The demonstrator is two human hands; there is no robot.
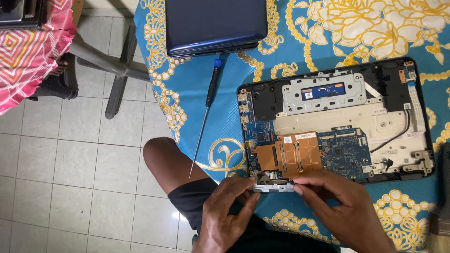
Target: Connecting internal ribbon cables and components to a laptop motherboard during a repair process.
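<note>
Desk (300, 51): covered by a blue cloth printed with yellow and white flowers; its left edge hangs over a grey tiled floor (70, 164).
Opened laptop base (335, 122): black shell lying flat on the cloth, insides facing up, right of centre; its near edge is closest to the person.
Closed dark-blue device (215, 23): glossy, rectangular, at the far edge of the desk, well apart from the open base.
Circuit board (342, 152): blue, along the near half of the base, with a row of ports down its left side.
Silver plate (328, 93): pale metal panel in the far half of the base, with a small dark rectangle at its middle.
Copper heat plate (288, 152): orange-brown, seated on the left part of the board, just beyond the fingertips.
Screwdriver (206, 112): long thin shaft, black handle with a blue cap, lying alone on the cloth left of the base, tip pointing toward the person.
Left hand (229, 206): fingers pinched on the left end of the hinge bracket.
Right hand (335, 201): thumb and fingers gripping the right end of the same bracket, close beside the other hand.
Hinge bracket (274, 187): small silver metal piece at the near left corner of the base, touching its edge, held between both hands.
</note>
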